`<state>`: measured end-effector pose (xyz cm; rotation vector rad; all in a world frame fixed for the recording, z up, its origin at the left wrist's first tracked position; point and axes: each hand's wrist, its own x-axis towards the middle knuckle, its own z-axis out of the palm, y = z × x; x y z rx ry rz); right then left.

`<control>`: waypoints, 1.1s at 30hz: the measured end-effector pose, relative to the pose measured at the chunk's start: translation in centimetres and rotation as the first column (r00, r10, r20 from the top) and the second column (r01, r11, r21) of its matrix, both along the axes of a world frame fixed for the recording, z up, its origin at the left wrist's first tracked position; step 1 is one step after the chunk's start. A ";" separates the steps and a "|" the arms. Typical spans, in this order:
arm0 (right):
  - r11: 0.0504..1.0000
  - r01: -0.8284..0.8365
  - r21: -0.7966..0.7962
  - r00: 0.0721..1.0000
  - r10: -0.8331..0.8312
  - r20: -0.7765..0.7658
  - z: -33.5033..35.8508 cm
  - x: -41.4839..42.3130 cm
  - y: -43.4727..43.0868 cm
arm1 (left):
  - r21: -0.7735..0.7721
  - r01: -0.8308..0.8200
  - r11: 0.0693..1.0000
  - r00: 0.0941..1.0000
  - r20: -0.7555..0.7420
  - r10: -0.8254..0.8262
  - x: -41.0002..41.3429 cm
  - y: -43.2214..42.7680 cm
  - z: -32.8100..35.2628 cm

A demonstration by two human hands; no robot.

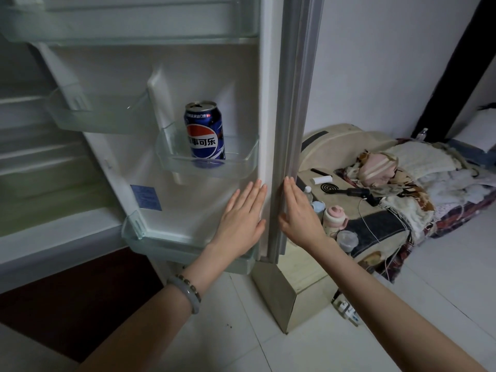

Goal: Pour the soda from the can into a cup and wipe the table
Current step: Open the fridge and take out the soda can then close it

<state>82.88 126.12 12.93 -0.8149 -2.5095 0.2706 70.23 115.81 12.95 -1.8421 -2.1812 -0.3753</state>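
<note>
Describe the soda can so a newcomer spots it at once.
Find the open fridge door. On its inner side, a small clear shelf near the outer edge holds one upright can. Dark blue, round red-white-blue logo, the only can in view.

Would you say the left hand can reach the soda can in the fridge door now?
Probably yes: the fridge door is open, the soda can stands alone in its bin, and the left hand rests open just below, holding nothing.

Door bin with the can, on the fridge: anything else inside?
Only the blue soda can, standing upright. The clear door bin blurs the can's base through its front wall, and the bin floor behind the can is hidden.
</note>
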 end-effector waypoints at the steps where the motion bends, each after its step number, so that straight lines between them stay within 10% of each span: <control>1: 0.999 0.016 -0.029 1.000 -0.016 0.007 0.3 -0.1 -0.5 | 0.004 0.010 1.000 1.000 0.022 -0.010 0.0 -0.4 0.4; 22: 0.995 0.082 -0.058 0.940 -0.097 -0.328 14.6 -9.0 -11.1 | 0.305 0.056 0.951 0.945 0.292 -0.150 -11.1 -11.3 14.1; 33: 0.913 0.122 -0.389 0.954 -0.216 -0.209 15.8 -11.4 -9.2 | 0.145 -0.113 0.983 0.650 0.759 -0.037 -12.8 -3.9 15.6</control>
